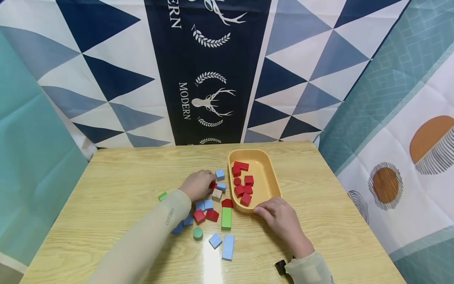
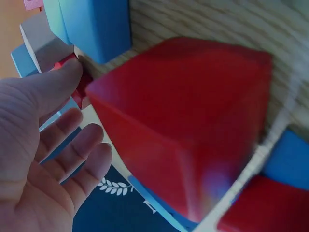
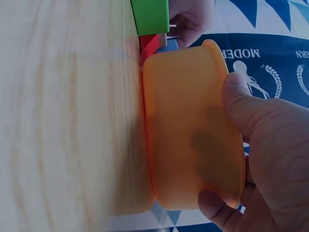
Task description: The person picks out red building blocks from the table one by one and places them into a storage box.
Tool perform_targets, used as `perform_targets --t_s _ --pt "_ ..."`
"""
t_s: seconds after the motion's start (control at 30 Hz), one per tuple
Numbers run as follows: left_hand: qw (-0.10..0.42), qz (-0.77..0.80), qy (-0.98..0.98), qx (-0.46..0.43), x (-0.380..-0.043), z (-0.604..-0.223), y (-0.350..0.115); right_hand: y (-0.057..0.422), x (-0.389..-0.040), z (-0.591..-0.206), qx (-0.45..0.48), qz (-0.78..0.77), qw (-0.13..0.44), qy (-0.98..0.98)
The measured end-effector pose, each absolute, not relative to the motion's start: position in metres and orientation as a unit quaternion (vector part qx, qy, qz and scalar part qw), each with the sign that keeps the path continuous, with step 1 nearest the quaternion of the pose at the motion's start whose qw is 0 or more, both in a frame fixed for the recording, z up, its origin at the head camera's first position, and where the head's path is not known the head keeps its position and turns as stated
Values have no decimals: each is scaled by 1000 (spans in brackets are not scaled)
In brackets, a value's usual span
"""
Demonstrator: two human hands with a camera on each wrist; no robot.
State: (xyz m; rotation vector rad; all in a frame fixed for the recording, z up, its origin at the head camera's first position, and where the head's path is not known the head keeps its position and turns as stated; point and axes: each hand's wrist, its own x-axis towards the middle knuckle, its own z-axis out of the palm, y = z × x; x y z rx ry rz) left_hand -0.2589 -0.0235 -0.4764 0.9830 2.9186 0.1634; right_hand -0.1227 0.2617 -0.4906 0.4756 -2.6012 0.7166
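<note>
My left hand (image 1: 198, 184) pinches a small red block (image 2: 85, 83) between thumb and forefinger, among blocks left of the yellow-orange tray (image 1: 264, 177). Its other fingers are loosely bent in the left wrist view. Right beside the held block are blue blocks (image 1: 221, 186) and a bare-wood block (image 1: 216, 195). With my right hand (image 1: 282, 221) I grip the tray's near rim, thumb at the rim and a finger against the outer wall (image 3: 188, 130). Several red blocks (image 1: 246, 199) lie inside the tray, mostly along its left side.
Two red blocks (image 1: 212, 215) and a red roof-shaped block (image 1: 227, 203) lie outside the tray. Near them are a long green block (image 1: 226, 218), a green cylinder (image 1: 198, 233) and a long blue block (image 1: 228, 247). A patterned cloth (image 1: 209, 79) hangs behind the table.
</note>
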Motion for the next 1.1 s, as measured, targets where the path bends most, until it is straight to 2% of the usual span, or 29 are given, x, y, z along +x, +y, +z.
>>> perform_targets --t_s 0.33,0.67,1.1 --pt "41 34 937 346 -250 -471 -36 262 -122 -492 172 263 203 -927" --pt "76 33 942 326 -246 -465 -49 262 -121 -490 176 257 214 -926" --pt "75 33 946 312 -245 -465 -54 264 -122 -493 173 261 204 -927"
